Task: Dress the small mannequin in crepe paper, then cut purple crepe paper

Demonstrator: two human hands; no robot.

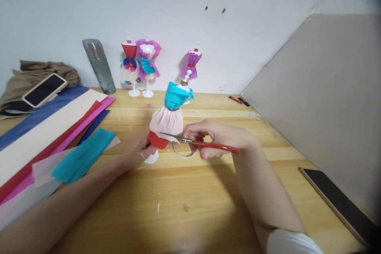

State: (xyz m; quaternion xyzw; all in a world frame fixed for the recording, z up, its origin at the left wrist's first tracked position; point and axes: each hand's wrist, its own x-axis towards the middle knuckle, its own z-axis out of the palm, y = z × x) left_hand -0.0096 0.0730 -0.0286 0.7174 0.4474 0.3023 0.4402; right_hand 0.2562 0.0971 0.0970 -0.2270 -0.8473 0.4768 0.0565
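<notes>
A miniature dress form (178,97) leans to the right above the table, dressed in a turquoise top, a pale pink gathered skirt (167,122) and a red layer (157,140) below it. My left hand (138,152) is closed at the foot of the form, just under the red layer; its fingertips are partly hidden. In my right hand (212,137) I hold red-handled scissors (216,145), their blades pointing left across the lower edge of the pink skirt. Whether the blades touch the paper I cannot tell. A roll of tape (181,154) lies behind my right fingers.
Strips of coloured crepe paper (83,156) cover the left side. A metal flask (99,65), a phone on brown cloth (45,90) and three more dressed forms (147,65) stand or lie toward the wall. Another phone (336,202) lies at right.
</notes>
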